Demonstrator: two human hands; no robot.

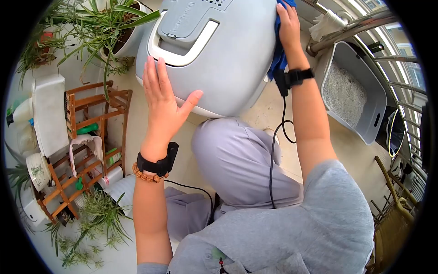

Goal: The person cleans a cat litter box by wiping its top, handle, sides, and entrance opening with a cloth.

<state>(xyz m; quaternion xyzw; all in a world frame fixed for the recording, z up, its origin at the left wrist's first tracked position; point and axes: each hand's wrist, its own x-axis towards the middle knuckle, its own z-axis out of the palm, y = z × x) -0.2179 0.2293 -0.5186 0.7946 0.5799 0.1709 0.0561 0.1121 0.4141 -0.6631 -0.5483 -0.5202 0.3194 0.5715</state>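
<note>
A large grey-blue box (228, 59) with rounded corners stands in front of my knees, with a white handle (200, 45) and a darker grey panel on its top. My left hand (165, 98) lies on its near left side below the handle, fingers spread and holding nothing. At the box's right side, my right hand (289, 28) presses a blue cloth (278, 55) against the surface. The far end of the cloth is cut off by the top edge of the view. Black bands with cables are on both wrists.
A grey tray of litter (344, 93) sits at the right beside metal railings (406, 86). At the left are a wooden rack (102, 114) with bottles, a white container (49, 114) and potted spider plants (114, 39). A woven chair (392, 228) is at the lower right.
</note>
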